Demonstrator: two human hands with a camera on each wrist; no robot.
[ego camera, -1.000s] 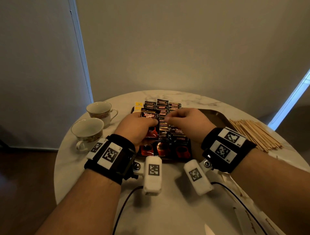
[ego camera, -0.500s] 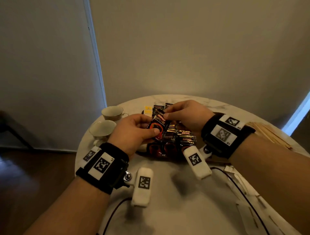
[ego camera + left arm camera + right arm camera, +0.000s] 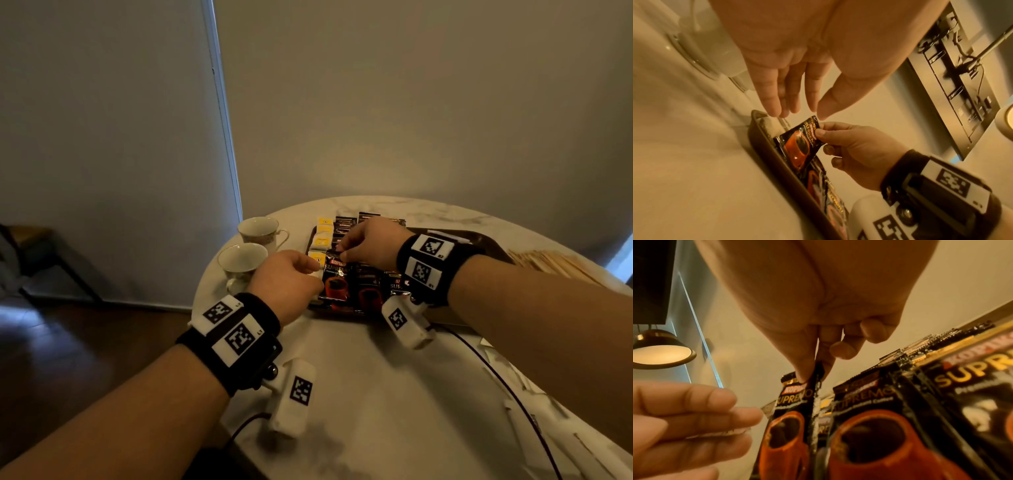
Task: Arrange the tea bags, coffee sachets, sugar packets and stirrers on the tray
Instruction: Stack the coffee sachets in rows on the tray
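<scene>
My right hand (image 3: 343,253) pinches the top edge of a black coffee sachet with an orange cup print (image 3: 336,278) and holds it upright over the front left of the dark tray (image 3: 764,155). My left hand (image 3: 301,274) hovers just left of it with straight fingers (image 3: 777,97), holding nothing. In the right wrist view the right hand (image 3: 813,371) grips the coffee sachet (image 3: 791,417). More coffee sachets (image 3: 371,291) lie beside it. Yellow-tagged tea bags (image 3: 322,240) fill the tray's left column. Wooden stirrers (image 3: 555,265) lie on the table to the right.
Two teacups (image 3: 263,229) (image 3: 241,260) stand left of the tray near the round table's edge. White sugar packets (image 3: 513,394) and a black cable (image 3: 496,377) lie on the marble table (image 3: 376,394) under my right forearm. A wall is close behind.
Both hands held the sachet raised; now my left hand has let go and my right hand has set it lower at the tray's front left. My head has turned left.
</scene>
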